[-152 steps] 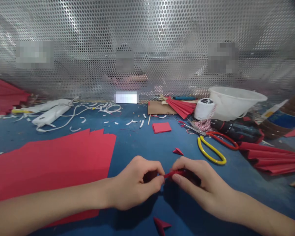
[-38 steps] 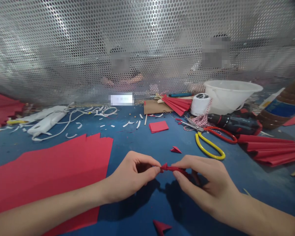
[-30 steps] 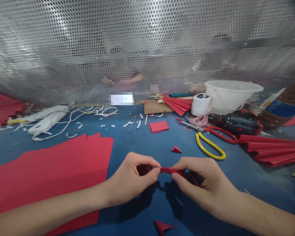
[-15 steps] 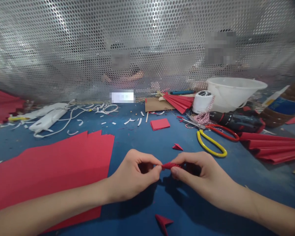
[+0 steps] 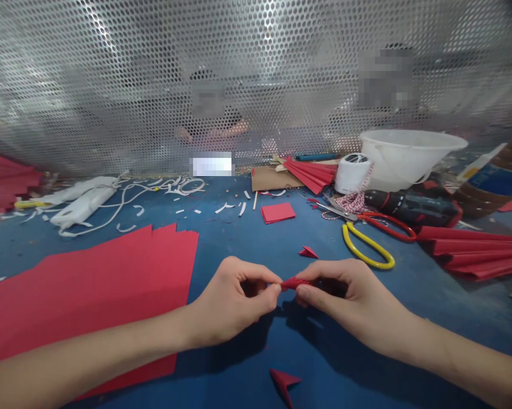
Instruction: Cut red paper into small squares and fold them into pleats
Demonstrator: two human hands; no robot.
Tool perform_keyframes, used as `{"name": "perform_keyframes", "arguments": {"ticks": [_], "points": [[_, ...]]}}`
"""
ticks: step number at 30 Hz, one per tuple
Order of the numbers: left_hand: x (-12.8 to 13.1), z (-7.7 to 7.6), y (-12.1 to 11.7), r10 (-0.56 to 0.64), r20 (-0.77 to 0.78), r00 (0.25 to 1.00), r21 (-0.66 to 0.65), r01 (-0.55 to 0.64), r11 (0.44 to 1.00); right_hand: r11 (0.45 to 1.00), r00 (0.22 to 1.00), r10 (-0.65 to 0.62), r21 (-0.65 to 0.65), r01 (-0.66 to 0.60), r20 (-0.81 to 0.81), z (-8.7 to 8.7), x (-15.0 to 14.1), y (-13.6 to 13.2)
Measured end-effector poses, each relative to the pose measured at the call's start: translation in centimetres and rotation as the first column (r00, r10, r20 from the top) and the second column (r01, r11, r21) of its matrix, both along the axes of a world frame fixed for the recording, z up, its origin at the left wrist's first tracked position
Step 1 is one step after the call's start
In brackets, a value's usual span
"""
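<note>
A small folded strip of red paper (image 5: 294, 283) is held up off the blue table (image 5: 221, 250), right in front of the person, with its long axis running roughly side to side. The left hand (image 5: 234, 301) pinches its left end between thumb and curled fingers, and the right hand (image 5: 349, 289) pinches the other end the same way, so the two hands are close together with only the strip between them. Neither hand is nearer in any useful sense, though the right seems to cover slightly more of the strip; how the paper is folded inside the fingers can't be made out. Two small folded red triangles lie loose on the table: one (image 5: 308, 253) just beyond the hands, the other (image 5: 283, 383) just nearer the person. Under the left forearm is one wide stack of red paper (image 5: 89, 284), and farther back is one small red pad (image 5: 278, 212). Three pleated red paper fans show - one at the far left (image 5: 4, 179), one on a piece of cardboard (image 5: 273, 179) at the back (image 5: 311, 175), and one at the right (image 5: 473, 253). Nearby are scissors (image 5: 366, 244) with yellow and red handles, one cordless drill (image 5: 413, 207), one spool of twine (image 5: 353, 173) and one white bowl (image 5: 409, 159).
</note>
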State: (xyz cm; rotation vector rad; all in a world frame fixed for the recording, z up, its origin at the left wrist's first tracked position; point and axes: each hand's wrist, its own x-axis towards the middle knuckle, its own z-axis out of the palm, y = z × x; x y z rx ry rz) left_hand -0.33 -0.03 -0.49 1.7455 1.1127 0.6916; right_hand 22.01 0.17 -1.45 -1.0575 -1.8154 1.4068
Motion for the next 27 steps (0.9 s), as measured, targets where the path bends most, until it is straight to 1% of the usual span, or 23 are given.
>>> {"name": "perform_keyframes", "arguments": {"ticks": [5,10,12,15,19,23,27], "points": [[-0.1,-0.03,0.03,0.005,-0.027,1.0,-0.012,-0.006,1.0,0.999,0.999,-0.016,0.043,0.014,0.038,0.12,-0.07,-0.03],[0.02,0.04,0.08,-0.03,-0.07,0.997,-0.115,0.022,0.993,0.998,0.998,-0.051,0.049,0.049,0.04,0.2,-0.1,-0.08],[0.15,0.18,0.08,-0.055,-0.077,0.996,-0.127,0.045,0.991,0.997,0.997,-0.063,0.047,0.061,0.039,0.21,-0.11,-0.08],[0.2,0.36,0.07,-0.045,-0.065,0.997,-0.121,0.037,0.992,0.996,0.996,-0.07,0.057,0.067,0.061,0.26,-0.13,-0.03],[0.0,0.34,0.05,-0.004,-0.035,0.999,-0.107,0.0,0.994,0.992,0.99,-0.071,0.111,0.058,0.121,0.33,-0.16,-0.06],[-0.27,0.06,-0.01,-0.01,-0.007,1.0,-0.067,0.01,0.998,0.981,0.984,-0.095,0.181,0.067,0.153,0.22,-0.11,-0.42],[-0.38,-0.14,-0.07,-0.022,0.008,1.0,-0.048,0.023,0.999,0.977,0.981,-0.102,0.204,0.067,0.165,0.03,-0.04,-0.66]]}}
